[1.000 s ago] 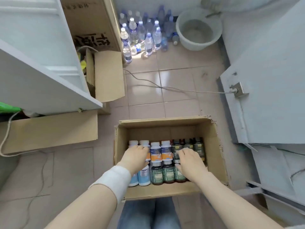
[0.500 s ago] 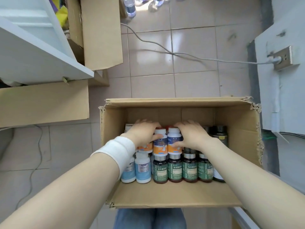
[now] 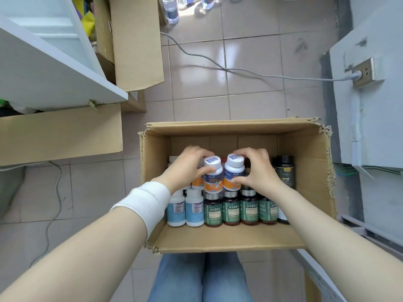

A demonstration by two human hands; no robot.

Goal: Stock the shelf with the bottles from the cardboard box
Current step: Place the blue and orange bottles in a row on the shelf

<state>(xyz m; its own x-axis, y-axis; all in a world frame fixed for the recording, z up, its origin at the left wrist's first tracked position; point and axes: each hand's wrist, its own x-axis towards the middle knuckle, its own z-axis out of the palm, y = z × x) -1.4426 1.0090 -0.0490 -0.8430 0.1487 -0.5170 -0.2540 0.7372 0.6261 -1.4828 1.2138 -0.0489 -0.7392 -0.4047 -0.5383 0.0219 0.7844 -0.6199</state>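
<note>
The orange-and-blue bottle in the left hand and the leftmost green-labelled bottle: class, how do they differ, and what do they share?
The orange-and-blue bottle has a white cap, the green-labelled bottle a silvery one. The left hand grips the orange-and-blue bottle, raised above its neighbours; the green-labelled bottle stands untouched. Both are upright in the cardboard box.

grey cable (image 3: pixel 257 73), wall socket (image 3: pixel 364 73), water bottles (image 3: pixel 172 8)

We've got a glossy beige tiled floor (image 3: pixel 250 105) here, a grey cable (image 3: pixel 283 77) snaking across to a wall socket (image 3: pixel 365 71).
</note>
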